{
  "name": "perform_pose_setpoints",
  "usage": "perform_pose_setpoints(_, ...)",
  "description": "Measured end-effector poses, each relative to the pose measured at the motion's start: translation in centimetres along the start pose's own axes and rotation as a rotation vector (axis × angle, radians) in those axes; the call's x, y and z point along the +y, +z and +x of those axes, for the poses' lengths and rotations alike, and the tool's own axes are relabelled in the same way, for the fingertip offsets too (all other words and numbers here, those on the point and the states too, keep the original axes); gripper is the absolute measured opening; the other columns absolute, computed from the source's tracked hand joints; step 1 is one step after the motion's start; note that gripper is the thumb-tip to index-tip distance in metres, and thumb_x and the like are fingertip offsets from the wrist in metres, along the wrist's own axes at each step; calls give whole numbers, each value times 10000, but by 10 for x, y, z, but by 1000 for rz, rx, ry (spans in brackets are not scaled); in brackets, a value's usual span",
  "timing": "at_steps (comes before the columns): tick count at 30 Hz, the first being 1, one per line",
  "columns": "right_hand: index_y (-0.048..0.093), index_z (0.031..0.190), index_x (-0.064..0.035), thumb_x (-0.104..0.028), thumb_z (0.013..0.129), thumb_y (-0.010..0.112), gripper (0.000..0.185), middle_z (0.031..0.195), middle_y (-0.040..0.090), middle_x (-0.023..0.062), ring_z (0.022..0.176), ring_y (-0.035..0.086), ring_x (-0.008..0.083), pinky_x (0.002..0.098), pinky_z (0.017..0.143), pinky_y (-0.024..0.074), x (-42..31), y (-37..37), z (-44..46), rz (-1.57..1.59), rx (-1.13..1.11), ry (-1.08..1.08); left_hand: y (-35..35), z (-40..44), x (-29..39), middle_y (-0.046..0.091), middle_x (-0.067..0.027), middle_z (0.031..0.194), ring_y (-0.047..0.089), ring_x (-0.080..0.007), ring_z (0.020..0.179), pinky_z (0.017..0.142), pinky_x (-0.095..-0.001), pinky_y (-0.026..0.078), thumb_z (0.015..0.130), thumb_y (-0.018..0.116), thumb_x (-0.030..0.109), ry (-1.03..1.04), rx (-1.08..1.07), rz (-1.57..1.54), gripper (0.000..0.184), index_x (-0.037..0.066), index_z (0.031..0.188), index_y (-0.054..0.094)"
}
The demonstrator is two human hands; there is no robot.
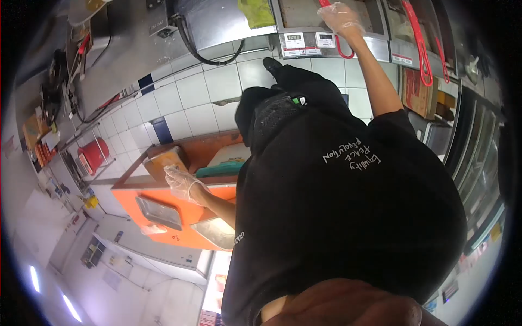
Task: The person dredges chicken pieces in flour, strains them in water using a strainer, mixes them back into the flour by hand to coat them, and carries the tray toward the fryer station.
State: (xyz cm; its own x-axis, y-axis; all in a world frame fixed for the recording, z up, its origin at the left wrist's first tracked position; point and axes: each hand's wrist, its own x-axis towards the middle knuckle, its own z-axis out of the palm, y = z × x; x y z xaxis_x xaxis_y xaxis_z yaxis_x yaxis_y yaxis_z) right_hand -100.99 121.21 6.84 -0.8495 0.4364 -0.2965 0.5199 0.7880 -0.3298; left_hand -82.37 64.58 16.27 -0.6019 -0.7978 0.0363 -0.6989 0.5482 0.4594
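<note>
My right hand, in a clear plastic glove, is closed around a red fryer basket handle over the front edge of a fryer. The handle's looped end shows below my fist, with a short red piece above it. My left hand, also gloved, hangs in the air above an orange counter. Its fingers are stretched loosely, and nothing shows in them. Close by are a brown box, a teal-edged container and a metal tray.
More red handles hang over the neighbouring fryer. Two small digital timers sit on the fryer's front. A yellow-green cloth lies on the steel counter. Another metal tray and a red bucket are at the left.
</note>
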Motion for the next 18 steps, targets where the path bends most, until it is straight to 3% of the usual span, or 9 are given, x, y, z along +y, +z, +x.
perform_pose_setpoints(2, 779, 947, -8, -427, 889, 597, 461, 1050, 708, 310, 1084, 689, 486, 530, 926, 549, -26, -32, -15, 51, 78, 143, 19, 17, 9, 766, -214, 1086, 715, -363, 984, 873, -462, 541, 1098, 458, 469, -101, -38, -34, 554, 1, 1127, 754)
perform_pose_setpoints(6, 772, 906, 6, -407, 825, 623, 447, 995, 718, 315, 1019, 713, 476, 521, 902, 564, -10, -31, -15, 31, 143, 120, 35, 48, 33, 779, -182, 1052, 728, -339, 977, 872, -449, 546, 1085, 471, 476, 16, -92, 9, 538, 27, 1086, 768)
perform_pose_setpoints(8, 785, 1198, -165, -538, 908, 603, 506, 1281, 732, 151, 1202, 675, 385, 471, 1067, 507, 18, -8, -13, 32, 55, -14, 37, 66, 42, 786, -167, 1035, 734, -327, 974, 871, -443, 549, 1078, 477, 480, 81, -106, 27, 531, 40, 1065, 775)
perform_pose_setpoints(9, 785, 1198, -165, -538, 908, 603, 506, 1281, 732, 151, 1202, 675, 385, 471, 1067, 507, 14, -6, -22, 39, 67, -7, 38, 76, 45, 790, -159, 1026, 737, -321, 973, 871, -440, 550, 1075, 480, 481, 115, -109, 36, 527, 47, 1055, 778)
perform_pose_setpoints(12, 790, 1117, -109, -534, 892, 633, 505, 1201, 750, 187, 1131, 703, 387, 473, 1009, 532, -11, -12, -47, 50, 141, 33, 43, 108, 49, 799, -136, 1010, 745, -305, 971, 871, -429, 552, 1068, 485, 479, 142, -115, 20, 515, 63, 1039, 787)
perform_pose_setpoints(14, 781, 1020, -52, -542, 884, 648, 525, 1064, 758, 234, 1028, 728, 396, 480, 933, 554, -22, -7, -61, 87, 148, 138, 43, 126, 52, 806, -113, 1014, 750, -291, 975, 875, -417, 549, 1068, 478, 462, 122, -131, 45, 500, 73, 1055, 793)
perform_pose_setpoints(16, 777, 977, -33, -546, 881, 652, 537, 1010, 752, 246, 982, 730, 404, 488, 903, 557, -23, 4, -73, 97, 193, 119, 41, 134, 57, 810, -100, 1030, 755, -290, 986, 881, -419, 548, 1074, 470, 468, 73, -146, 7, 502, 84, 1090, 793)
perform_pose_setpoints(18, 772, 934, -14, -551, 878, 656, 552, 956, 746, 258, 936, 732, 412, 495, 872, 560, -25, 13, -80, 107, 240, 104, 51, 151, 39, 809, -105, 1025, 756, -282, 984, 878, -415, 548, 1078, 466, 479, 156, -164, 37, 510, 82, 1120, 784)
